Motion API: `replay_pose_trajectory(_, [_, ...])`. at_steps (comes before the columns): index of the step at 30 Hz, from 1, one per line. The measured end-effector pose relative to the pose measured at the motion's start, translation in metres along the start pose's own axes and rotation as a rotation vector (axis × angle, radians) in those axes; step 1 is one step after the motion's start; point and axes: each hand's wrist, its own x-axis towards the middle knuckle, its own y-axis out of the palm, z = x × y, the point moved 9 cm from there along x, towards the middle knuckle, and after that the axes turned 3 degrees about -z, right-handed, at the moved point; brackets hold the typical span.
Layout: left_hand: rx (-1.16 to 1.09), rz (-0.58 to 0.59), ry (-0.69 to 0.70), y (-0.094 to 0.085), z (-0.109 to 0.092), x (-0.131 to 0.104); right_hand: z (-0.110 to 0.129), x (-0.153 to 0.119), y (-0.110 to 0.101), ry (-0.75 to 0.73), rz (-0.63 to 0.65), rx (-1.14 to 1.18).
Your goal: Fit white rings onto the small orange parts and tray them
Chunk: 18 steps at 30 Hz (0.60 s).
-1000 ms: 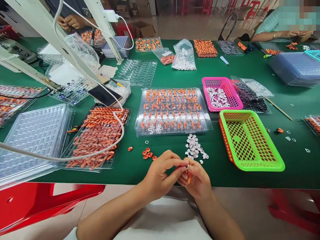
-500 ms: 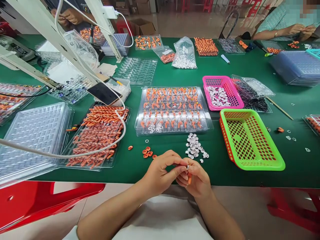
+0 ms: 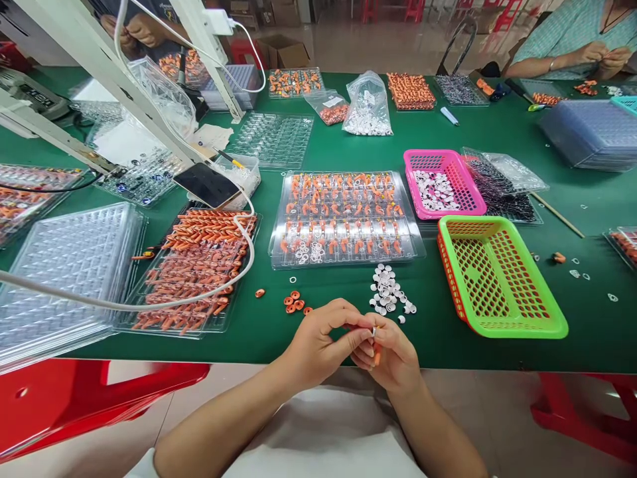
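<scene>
My left hand (image 3: pixel 326 342) and my right hand (image 3: pixel 393 352) meet at the table's front edge. Between their fingertips is a small orange piece (image 3: pixel 377 354) with a white part at its top, mostly covered by the fingers. The right fingers wrap round the orange piece, and the left thumb and forefinger pinch at the white part. Just beyond the hands lies a heap of white round caps (image 3: pixel 387 290). Several orange rings (image 3: pixel 294 303) lie to the left. Behind them, a clear tray (image 3: pixel 348 260) holds rows of orange pieces, with white rings on its front left.
A green basket (image 3: pixel 540 302) stands at the right, a pink basket (image 3: pixel 480 199) behind it. At the left are a tray of orange parts (image 3: pixel 194 279), stacked clear trays (image 3: pixel 64 265), a phone (image 3: pixel 206 186) and a hanging white cable (image 3: pixel 149 307). Two people sit across the table.
</scene>
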Motion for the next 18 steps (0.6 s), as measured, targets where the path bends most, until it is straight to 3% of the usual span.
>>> replay_pose_trajectory(18, [0.049, -0.018, 0.006, -0.0005, -0.0032, -0.0024, -0.0028, 0.0005, -0.0014, 0.025, 0.006, 0.007])
